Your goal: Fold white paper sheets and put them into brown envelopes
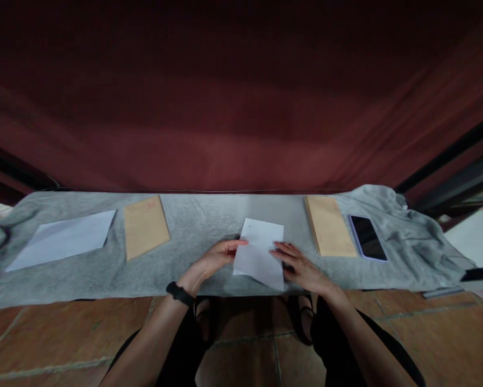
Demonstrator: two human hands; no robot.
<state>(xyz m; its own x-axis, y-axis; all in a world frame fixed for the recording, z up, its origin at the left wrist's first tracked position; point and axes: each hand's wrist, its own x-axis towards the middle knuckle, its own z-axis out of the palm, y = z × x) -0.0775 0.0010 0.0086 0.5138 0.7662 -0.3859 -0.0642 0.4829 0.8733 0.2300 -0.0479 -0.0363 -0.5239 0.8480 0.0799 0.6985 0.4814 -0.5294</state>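
Note:
A folded sheet of white paper point(261, 252) lies over the grey cloth in front of me, its lower layers slightly out of line. My left hand point(215, 260) has the paper's left edge between thumb and fingers, the thumb on top and the fingertips hidden beneath. On the right edge rest the fingers of my right hand point(300, 269), stretched out and a little apart. A brown envelope point(146, 228) lies to the left of the paper. Farther left is a flat white sheet point(66, 239).
A stack of brown envelopes point(332, 226) lies on the right, beside a phone point(368, 238) in a light purple case. Grey cloth point(201, 215) covers the long, narrow surface, bunched at its right end. Behind it rises a dark red wall point(233, 134). Tiled floor point(64, 333) shows below.

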